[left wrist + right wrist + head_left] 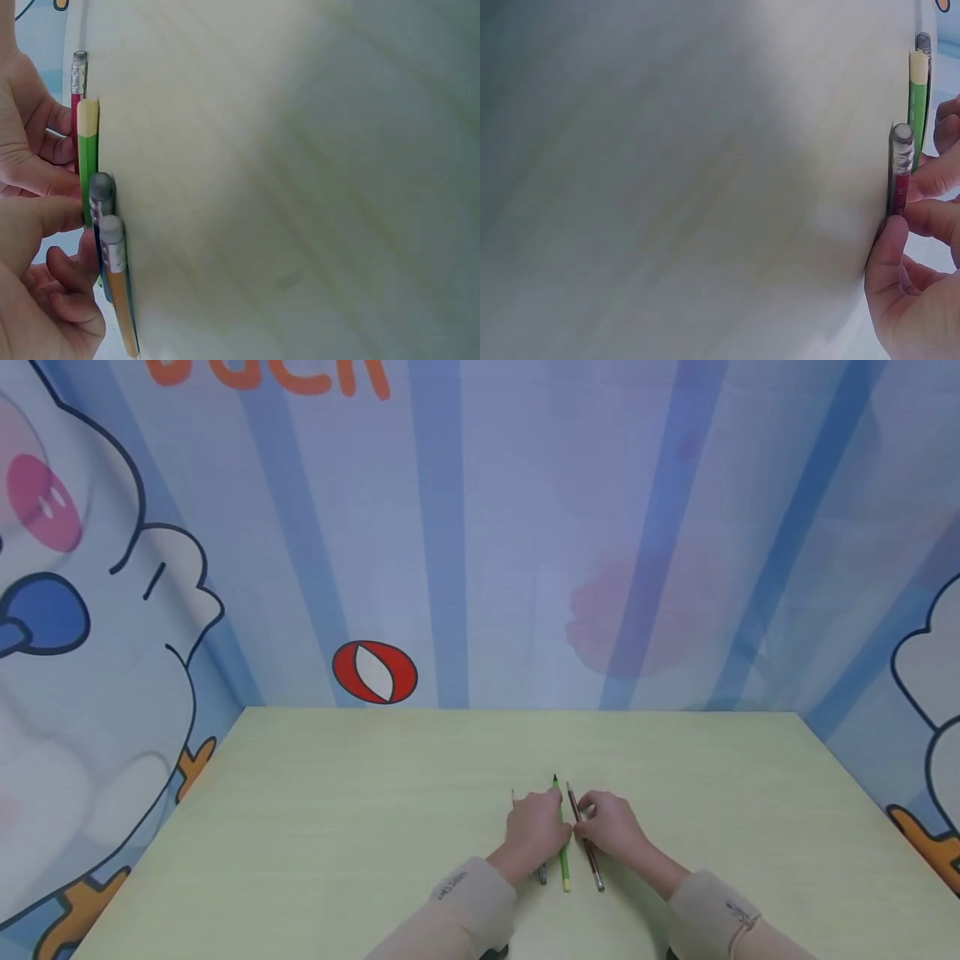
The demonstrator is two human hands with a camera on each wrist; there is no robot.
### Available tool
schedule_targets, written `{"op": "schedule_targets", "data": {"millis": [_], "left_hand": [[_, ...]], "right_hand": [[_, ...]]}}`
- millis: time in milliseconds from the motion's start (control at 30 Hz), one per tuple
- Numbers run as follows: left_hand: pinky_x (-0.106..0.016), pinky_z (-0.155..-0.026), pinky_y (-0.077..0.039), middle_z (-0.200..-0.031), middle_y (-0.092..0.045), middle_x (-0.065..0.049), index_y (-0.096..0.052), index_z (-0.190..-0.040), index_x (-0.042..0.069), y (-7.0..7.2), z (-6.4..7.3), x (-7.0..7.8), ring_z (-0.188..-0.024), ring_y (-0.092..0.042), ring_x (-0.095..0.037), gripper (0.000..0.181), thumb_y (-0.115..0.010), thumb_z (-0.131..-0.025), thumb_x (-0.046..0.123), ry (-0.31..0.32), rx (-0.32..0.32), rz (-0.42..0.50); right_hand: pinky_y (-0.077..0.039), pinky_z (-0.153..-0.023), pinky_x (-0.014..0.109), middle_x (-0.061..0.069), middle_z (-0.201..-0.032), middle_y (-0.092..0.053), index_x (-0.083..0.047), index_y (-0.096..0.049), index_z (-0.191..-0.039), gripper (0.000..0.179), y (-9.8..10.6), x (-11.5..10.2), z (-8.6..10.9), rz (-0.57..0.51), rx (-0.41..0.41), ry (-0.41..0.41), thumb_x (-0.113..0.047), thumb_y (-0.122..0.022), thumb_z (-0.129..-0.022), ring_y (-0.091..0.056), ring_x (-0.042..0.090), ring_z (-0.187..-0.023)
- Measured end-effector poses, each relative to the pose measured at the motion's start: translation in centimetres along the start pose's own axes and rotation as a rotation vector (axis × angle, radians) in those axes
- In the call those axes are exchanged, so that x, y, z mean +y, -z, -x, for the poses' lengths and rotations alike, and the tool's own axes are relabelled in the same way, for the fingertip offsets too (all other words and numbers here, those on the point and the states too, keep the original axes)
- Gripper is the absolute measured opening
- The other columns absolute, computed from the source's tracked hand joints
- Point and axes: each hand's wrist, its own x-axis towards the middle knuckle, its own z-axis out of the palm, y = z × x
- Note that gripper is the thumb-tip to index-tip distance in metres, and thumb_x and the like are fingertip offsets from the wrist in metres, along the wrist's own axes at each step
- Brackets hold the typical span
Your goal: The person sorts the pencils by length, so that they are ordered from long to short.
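Note:
My left hand (536, 828) pinches a green pencil (566, 867) with a pale yellow end, which lies pointing away from me. Just to its right, my right hand (611, 827) grips a dark red pencil (593, 863) between thumb and finger; its silver ferrule and grey eraser show in the right wrist view. Under and beside the left hand lie an orange pencil (118, 292) with a pale eraser and a darker pencil (102, 192) with a grey eraser. That hand hides most of these two in the head view.
The pencils lie on a pale yellow-green table (360, 802). Behind it stands a blue striped backdrop (510, 568) with a red and white ball (405, 672) printed on it. Printed cartoon figures cover the side panels.

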Motion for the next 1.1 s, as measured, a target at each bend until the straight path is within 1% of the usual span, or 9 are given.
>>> {"op": "schedule_targets", "data": {"millis": [167, 333, 533, 600, 667, 733, 800, 933, 1100], "left_hand": [[-0.022, -0.041, -0.034, -0.061, -0.051, 0.001, -0.056, -0.090, 0.010, 0.2, 0.1, 0.1, -0.045, -0.044, -0.011, 0.023, -0.066, -0.074, 0.023, 0.006, 0.004, 0.018], [-0.022, -0.040, -0.034, -0.058, -0.049, 0.000, -0.057, -0.086, 0.007, 0.3, 0.0, 0.3, -0.044, -0.044, -0.011, 0.025, -0.066, -0.072, 0.025, 0.025, 0.016, 0.040], [-0.019, -0.038, -0.034, -0.053, -0.045, 0.001, -0.050, -0.068, 0.010, 0.2, 0.0, 0.3, -0.040, -0.043, -0.009, 0.023, -0.065, -0.074, 0.025, 0.052, 0.010, 0.086], [-0.018, -0.038, -0.034, -0.052, -0.044, 0.002, -0.045, -0.063, 0.012, 0.2, 0.1, 0.2, -0.040, -0.042, -0.008, 0.026, -0.065, -0.074, 0.023, 0.052, 0.008, 0.116], [-0.017, -0.038, -0.033, -0.052, -0.043, 0.002, -0.046, -0.062, 0.012, 0.2, 0.1, 0.0, -0.040, -0.040, -0.008, 0.025, -0.066, -0.074, 0.021, 0.039, 0.017, 0.164], [-0.017, -0.038, -0.032, -0.054, -0.045, 0.002, -0.051, -0.066, 0.009, 0.2, 0.1, -0.1, -0.041, -0.039, -0.007, 0.020, -0.066, -0.074, 0.020, 0.026, 0.035, 0.209], [-0.017, -0.038, -0.032, -0.057, -0.048, 0.002, -0.059, -0.078, 0.004, 0.4, 0.1, -0.2, -0.041, -0.038, -0.006, 0.018, -0.067, -0.073, 0.020, 0.017, 0.048, 0.257], [-0.017, -0.038, -0.032, -0.056, -0.053, 0.002, -0.062, -0.102, 0.002, 0.6, 0.1, -0.6, -0.040, -0.038, -0.004, 0.034, -0.065, -0.073, 0.020, 0.008, 0.055, 0.320], [-0.019, -0.040, -0.038, -0.060, -0.057, 0.004, -0.060, -0.102, 0.006, 1.1, 0.1, -0.9, -0.044, -0.047, -0.005, 0.031, -0.064, -0.074, 0.019, -0.008, 0.046, 0.409]], "right_hand": [[-0.041, -0.048, 0.022, 0.005, -0.067, -0.058, 0.003, -0.059, -0.096, 0.028, 0.1, -0.2, 0.0, 0.031, -0.006, -0.010, -0.003, -0.064, -0.070, -0.050, 0.012, -0.053], [-0.040, -0.047, 0.022, 0.005, -0.067, -0.057, 0.004, -0.058, -0.097, 0.028, 0.2, -0.4, 0.1, 0.034, -0.010, -0.021, -0.003, -0.063, -0.070, -0.049, 0.012, -0.053], [-0.038, -0.047, 0.023, 0.005, -0.067, -0.055, 0.002, -0.060, -0.093, 0.026, 0.3, -0.4, 0.2, 0.022, 0.018, -0.017, -0.006, -0.064, -0.069, -0.047, 0.012, -0.053], [-0.037, -0.047, 0.023, 0.004, -0.066, -0.054, 0.002, -0.060, -0.093, 0.025, 0.3, -0.3, 0.3, 0.010, 0.024, -0.024, -0.006, -0.063, -0.069, -0.046, 0.012, -0.053], [-0.038, -0.047, 0.023, 0.004, -0.065, -0.054, 0.002, -0.059, -0.094, 0.025, 0.4, -0.1, 0.3, -0.016, 0.029, -0.039, -0.006, -0.062, -0.070, -0.046, 0.011, -0.052], [-0.039, -0.047, 0.023, 0.005, -0.065, -0.055, 0.002, -0.059, -0.094, 0.025, 0.5, 0.0, 0.2, -0.044, 0.038, -0.053, -0.005, -0.061, -0.070, -0.047, 0.011, -0.052], [-0.039, -0.047, 0.023, 0.005, -0.065, -0.056, 0.003, -0.059, -0.093, 0.025, 0.6, 0.2, 0.2, -0.077, 0.048, -0.062, -0.004, -0.060, -0.069, -0.047, 0.011, -0.052], [-0.040, -0.047, 0.024, 0.006, -0.065, -0.058, 0.004, -0.058, -0.093, 0.025, 1.0, 0.3, 0.3, -0.140, 0.067, -0.065, -0.003, -0.058, -0.070, -0.048, 0.011, -0.051], [-0.043, -0.047, 0.025, 0.007, -0.067, -0.055, 0.005, -0.055, -0.097, 0.025, 1.6, -0.2, 0.7, -0.259, 0.066, -0.078, -0.003, -0.056, -0.073, -0.050, 0.013, -0.050]]}}
